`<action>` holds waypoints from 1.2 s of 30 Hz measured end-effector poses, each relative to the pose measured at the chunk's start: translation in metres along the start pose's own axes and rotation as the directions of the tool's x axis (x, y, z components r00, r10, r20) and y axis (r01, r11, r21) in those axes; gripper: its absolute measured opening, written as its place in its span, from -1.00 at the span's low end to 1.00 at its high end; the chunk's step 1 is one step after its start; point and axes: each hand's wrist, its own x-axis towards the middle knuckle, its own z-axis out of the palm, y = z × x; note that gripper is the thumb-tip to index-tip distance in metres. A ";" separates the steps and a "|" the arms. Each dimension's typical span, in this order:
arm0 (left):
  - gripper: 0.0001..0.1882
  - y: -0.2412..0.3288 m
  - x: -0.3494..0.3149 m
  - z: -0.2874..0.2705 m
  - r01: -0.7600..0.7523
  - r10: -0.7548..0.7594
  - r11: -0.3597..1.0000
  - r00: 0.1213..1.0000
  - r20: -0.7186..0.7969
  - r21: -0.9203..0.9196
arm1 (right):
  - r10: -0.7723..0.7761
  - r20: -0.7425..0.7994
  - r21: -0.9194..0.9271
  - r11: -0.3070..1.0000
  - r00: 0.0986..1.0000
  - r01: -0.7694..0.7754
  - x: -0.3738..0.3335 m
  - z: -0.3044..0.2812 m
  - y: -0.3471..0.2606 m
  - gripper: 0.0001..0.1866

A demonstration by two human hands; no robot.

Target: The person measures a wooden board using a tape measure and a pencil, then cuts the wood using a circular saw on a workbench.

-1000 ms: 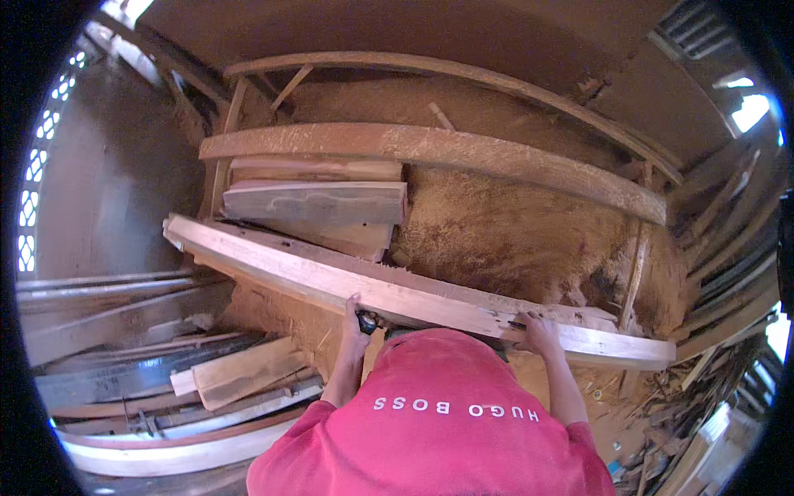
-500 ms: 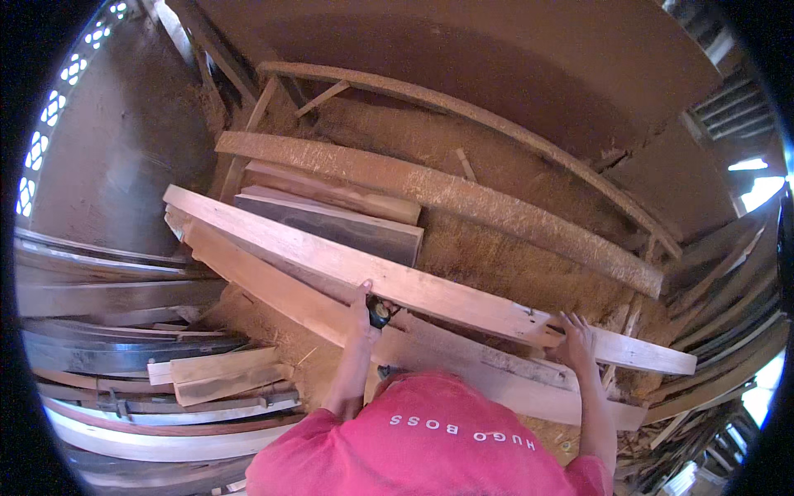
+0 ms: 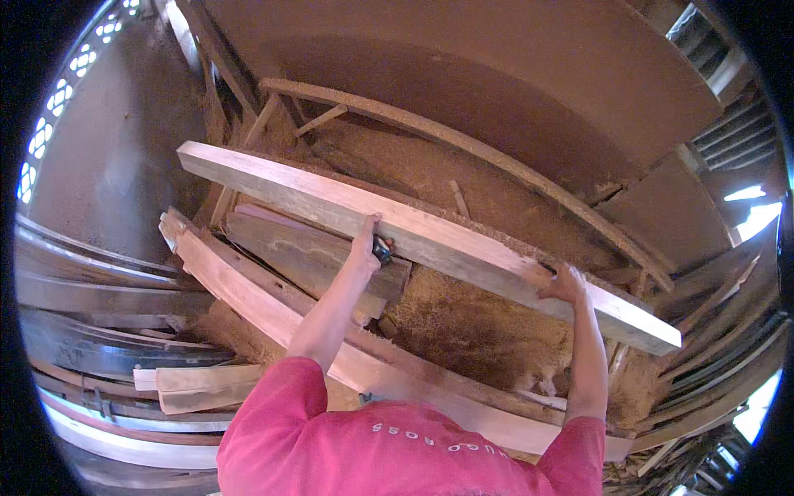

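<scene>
Both of the person's bare hands are on a long, squared wooden beam [image 3: 447,231], which slants across in front of them, its left end further away than its right. The left hand [image 3: 365,241] is closed on the near edge around the middle, fingertips over the top; against its inner side I see a small dark object [image 3: 382,250], too small to make out. The right hand [image 3: 566,285] is spread wider, thumb on the near face and fingers over the top, pinching the beam. I can't tell whether anything bears its weight. Beyond the hands runs a sawdust-coated rail [image 3: 463,142]. Nearer than the hands, a second long plank [image 3: 496,423] crosses below the forearms, by the red shirt [image 3: 397,450]. Stacked boards [image 3: 289,246] lie left of the left hand, and brown sawdust [image 3: 463,322] spreads between the two forearms.
</scene>
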 end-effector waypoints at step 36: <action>-0.13 -0.199 -0.327 -0.166 -0.469 0.383 0.541 0.876 0.293 0.698 | -0.420 0.330 0.934 0.014 0.845 -0.358 -0.238 0.239 -0.247 -0.45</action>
